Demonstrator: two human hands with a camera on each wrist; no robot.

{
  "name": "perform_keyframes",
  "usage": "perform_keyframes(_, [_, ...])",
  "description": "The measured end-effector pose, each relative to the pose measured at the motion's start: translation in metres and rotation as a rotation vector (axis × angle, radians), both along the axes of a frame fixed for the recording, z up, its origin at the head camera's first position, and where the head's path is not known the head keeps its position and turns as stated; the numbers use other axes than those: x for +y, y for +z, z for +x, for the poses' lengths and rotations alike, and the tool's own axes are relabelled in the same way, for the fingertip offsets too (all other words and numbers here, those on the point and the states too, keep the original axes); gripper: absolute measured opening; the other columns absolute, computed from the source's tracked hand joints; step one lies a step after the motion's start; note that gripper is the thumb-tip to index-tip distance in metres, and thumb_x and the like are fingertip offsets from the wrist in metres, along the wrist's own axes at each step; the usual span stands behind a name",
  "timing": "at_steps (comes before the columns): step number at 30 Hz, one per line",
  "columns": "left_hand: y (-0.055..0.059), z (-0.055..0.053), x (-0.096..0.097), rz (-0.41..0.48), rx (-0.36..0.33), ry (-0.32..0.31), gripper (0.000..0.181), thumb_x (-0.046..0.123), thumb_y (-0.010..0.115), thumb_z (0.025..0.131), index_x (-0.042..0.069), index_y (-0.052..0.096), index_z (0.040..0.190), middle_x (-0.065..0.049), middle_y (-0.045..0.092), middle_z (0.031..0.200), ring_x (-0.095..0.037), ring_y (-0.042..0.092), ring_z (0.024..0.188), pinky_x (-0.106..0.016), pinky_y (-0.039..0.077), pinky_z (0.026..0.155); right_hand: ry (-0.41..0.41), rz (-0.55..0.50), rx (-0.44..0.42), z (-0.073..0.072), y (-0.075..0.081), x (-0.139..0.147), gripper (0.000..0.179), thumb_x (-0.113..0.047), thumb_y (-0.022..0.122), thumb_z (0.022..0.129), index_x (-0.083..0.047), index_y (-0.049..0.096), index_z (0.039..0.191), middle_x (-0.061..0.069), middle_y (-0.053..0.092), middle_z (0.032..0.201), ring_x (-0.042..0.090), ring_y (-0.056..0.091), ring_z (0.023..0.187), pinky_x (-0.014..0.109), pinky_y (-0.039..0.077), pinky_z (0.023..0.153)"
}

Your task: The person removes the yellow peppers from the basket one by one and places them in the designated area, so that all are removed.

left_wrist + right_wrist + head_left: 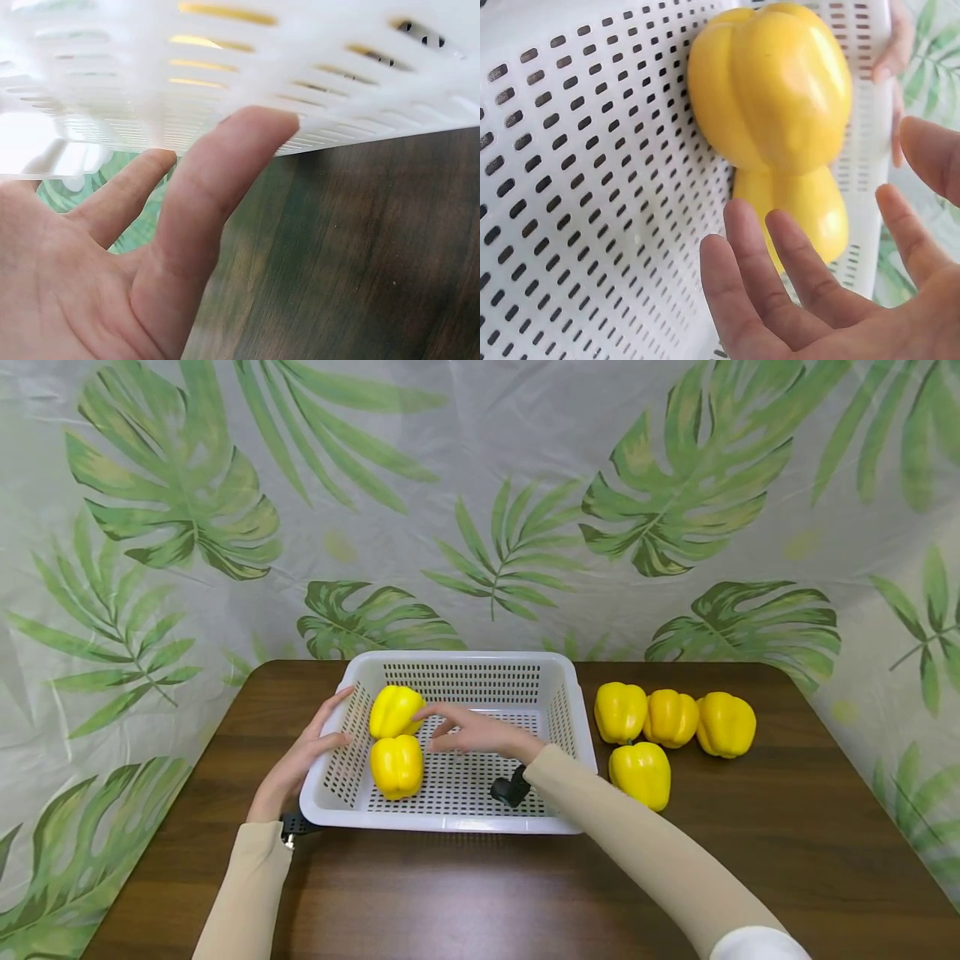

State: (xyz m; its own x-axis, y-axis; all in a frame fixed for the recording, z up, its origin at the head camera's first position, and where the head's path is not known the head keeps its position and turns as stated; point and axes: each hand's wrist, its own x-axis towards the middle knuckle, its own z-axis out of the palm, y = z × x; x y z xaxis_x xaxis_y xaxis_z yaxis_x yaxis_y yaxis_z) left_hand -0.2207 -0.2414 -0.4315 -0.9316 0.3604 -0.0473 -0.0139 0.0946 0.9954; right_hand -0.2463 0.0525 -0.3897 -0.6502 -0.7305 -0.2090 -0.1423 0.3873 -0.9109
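A white perforated plastic basket (450, 822) sits on the table with two yellow bell peppers inside at its left end, a rear one (393, 712) and a front one (397, 767). Over the basket floor hovers my right hand (480, 732), its fingers spread and holding nothing. In the right wrist view its fingertips (742, 217) overlap the rear pepper (821, 214); whether they touch cannot be told. My left hand (296, 764) rests against the basket's left side from outside, its thumb (202, 180) extended along the slotted wall.
Right of the basket, several more yellow bell peppers lie on the dark wooden table (450, 893): a left one (621, 712), a middle one (671, 718), a right one (726, 725) and a front one (640, 775). Behind hangs a leaf-patterned cloth (510, 460).
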Motion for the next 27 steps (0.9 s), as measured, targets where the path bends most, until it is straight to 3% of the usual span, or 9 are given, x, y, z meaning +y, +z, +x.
perform_keyframes(11, [-0.001, 0.0, 0.0, -0.008, 0.008, 0.001, 0.072, 0.007, 0.046, 0.095, 0.027, 0.009, 0.154, -0.018, 0.007, 0.155, -0.053, 0.033, 0.124, -0.06, 0.048, 0.079, 0.028, 0.134, 0.035, 0.002, -0.007, -0.026, 0.053, -0.025, 0.062, 0.092, -0.017, 0.043, 0.141, 0.013, 0.038, 0.146, 0.029, 0.047, 0.122, 0.039, 0.045, 0.091])
perform_keyframes(17, [0.0, -0.001, 0.0, -0.018, 0.01, 0.003, 0.072, 0.008, 0.046, 0.095, 0.027, 0.009, 0.154, -0.019, 0.008, 0.155, -0.054, 0.034, 0.122, -0.06, 0.049, 0.078, 0.043, 0.199, 0.083, 0.003, -0.01, -0.038, 0.056, -0.024, 0.065, 0.09, -0.018, 0.041, 0.14, 0.013, 0.043, 0.141, 0.027, 0.048, 0.119, 0.039, 0.04, 0.098])
perform_keyframes(27, [-0.001, -0.001, 0.0, -0.024, 0.016, 0.004, 0.072, 0.008, 0.047, 0.094, 0.027, 0.01, 0.154, -0.018, 0.007, 0.155, -0.053, 0.033, 0.124, -0.061, 0.048, 0.079, 0.048, 0.152, 0.063, 0.004, -0.017, -0.043, 0.053, -0.013, 0.064, 0.091, -0.019, 0.038, 0.136, 0.013, 0.035, 0.143, 0.024, 0.041, 0.121, 0.04, 0.035, 0.102])
